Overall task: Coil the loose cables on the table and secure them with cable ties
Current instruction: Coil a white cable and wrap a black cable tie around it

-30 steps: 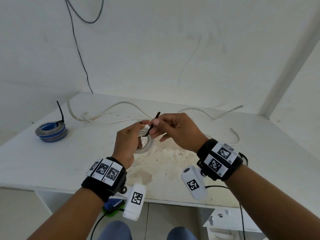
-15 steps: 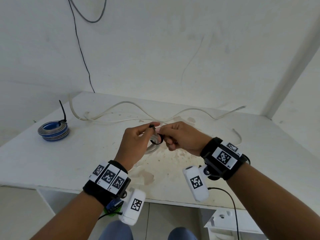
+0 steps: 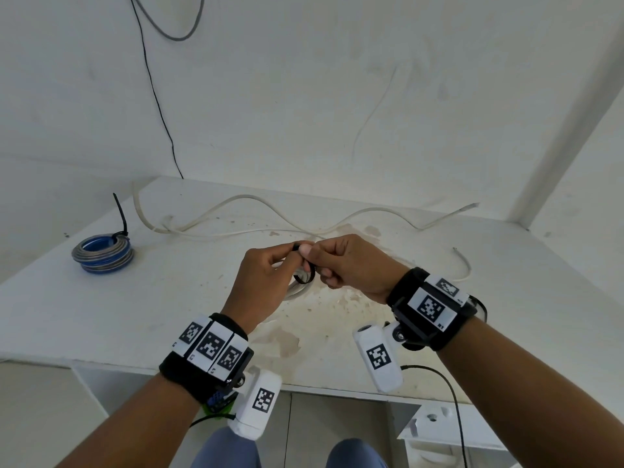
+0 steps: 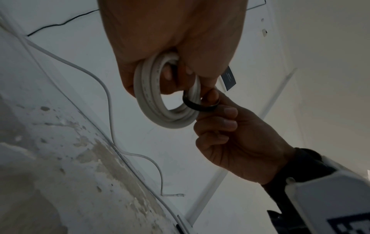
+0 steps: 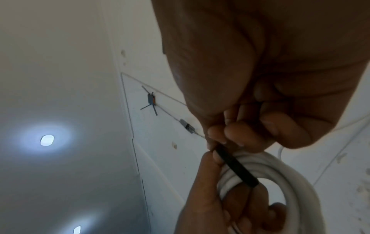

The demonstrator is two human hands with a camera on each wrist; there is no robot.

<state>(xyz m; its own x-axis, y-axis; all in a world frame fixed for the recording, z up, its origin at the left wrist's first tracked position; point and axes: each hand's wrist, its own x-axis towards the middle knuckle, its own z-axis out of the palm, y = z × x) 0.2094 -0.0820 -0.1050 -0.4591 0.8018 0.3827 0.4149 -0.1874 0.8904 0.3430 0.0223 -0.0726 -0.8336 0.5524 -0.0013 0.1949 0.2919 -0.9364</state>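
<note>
Above the middle of the white table (image 3: 169, 298) my left hand (image 3: 266, 275) grips a small coil of white cable (image 4: 158, 109), fingers curled through its hole. A black cable tie (image 4: 200, 105) loops round the coil (image 5: 280, 174) on its right side. My right hand (image 3: 341, 261) pinches the black tie (image 5: 236, 169) at the top, fingertips against the left hand's thumb and forefinger. In the head view only a bit of the coil (image 3: 297, 292) and the tie's loop (image 3: 309, 276) show between the hands.
A long loose white cable (image 3: 256, 201) snakes across the back of the table, one end (image 3: 464, 265) curling at the right. A blue and grey coil (image 3: 103, 253) tied with a black cable tie lies at the left. A thin black wire (image 3: 155, 96) hangs down the wall.
The black tie stuck up straight from the right fingers; it is now bent into a loop round the white coil, and both hands have closed together at its top.
</note>
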